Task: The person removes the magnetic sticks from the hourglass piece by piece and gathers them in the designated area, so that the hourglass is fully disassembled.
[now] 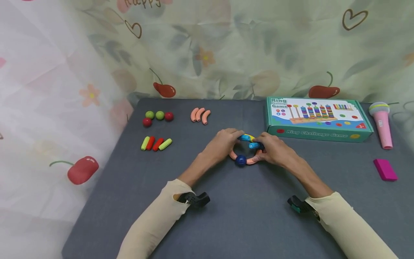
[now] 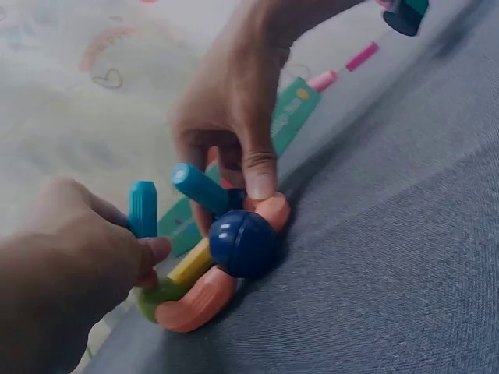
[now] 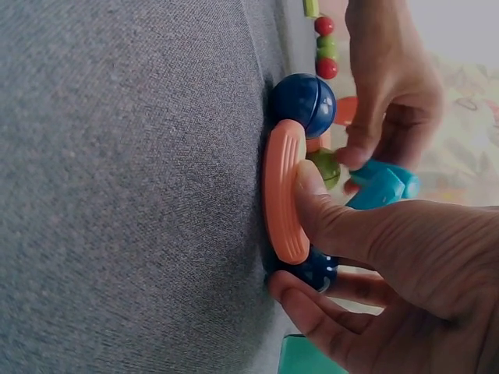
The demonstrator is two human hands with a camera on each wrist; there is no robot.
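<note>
Magnetic sticks and balls form a ring on the table. At its near side is a dark blue ball between two curved salmon sticks. My left hand pinches a light blue stick that points up in the left wrist view. My right hand holds a salmon curved stick, thumb on its side, fingers about another dark blue ball. From near that ball a second light blue stick rises at a tilt. A yellow stick and a green ball show on the ring's far and left side.
Green and red balls and short yellow-green and red sticks lie at left. Loose salmon sticks lie at the back. A ring game box, a pink microphone and a magenta block are at right.
</note>
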